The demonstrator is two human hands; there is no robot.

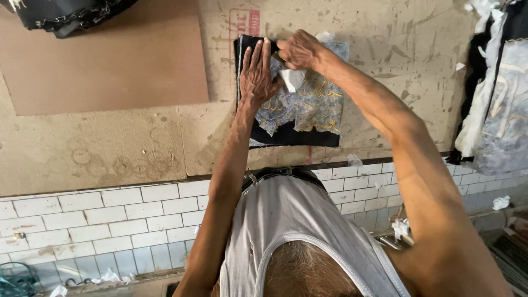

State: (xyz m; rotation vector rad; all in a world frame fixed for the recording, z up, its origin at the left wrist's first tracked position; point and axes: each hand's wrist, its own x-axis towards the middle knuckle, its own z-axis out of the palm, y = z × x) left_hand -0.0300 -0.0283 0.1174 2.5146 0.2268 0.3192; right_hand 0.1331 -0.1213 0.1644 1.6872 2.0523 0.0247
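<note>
Dark cloth (291, 135) sits on the worktable (385, 33), my left hand (257, 74) flat and open pinning it while my right hand (300, 50) pinches the white backing paper (291, 78), best peeled slowly.

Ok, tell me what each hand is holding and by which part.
The right hand pinches a torn white backing strip at its upper end. The left hand grips nothing, lying flat on the dark embroidered fabric piece.

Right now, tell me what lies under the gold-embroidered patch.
Under the embroidered patch lies a black cloth, its edges showing at left and bottom, resting on the worktable. The left hand and right hand cover the top; anything beneath the cloth is hidden.
</note>
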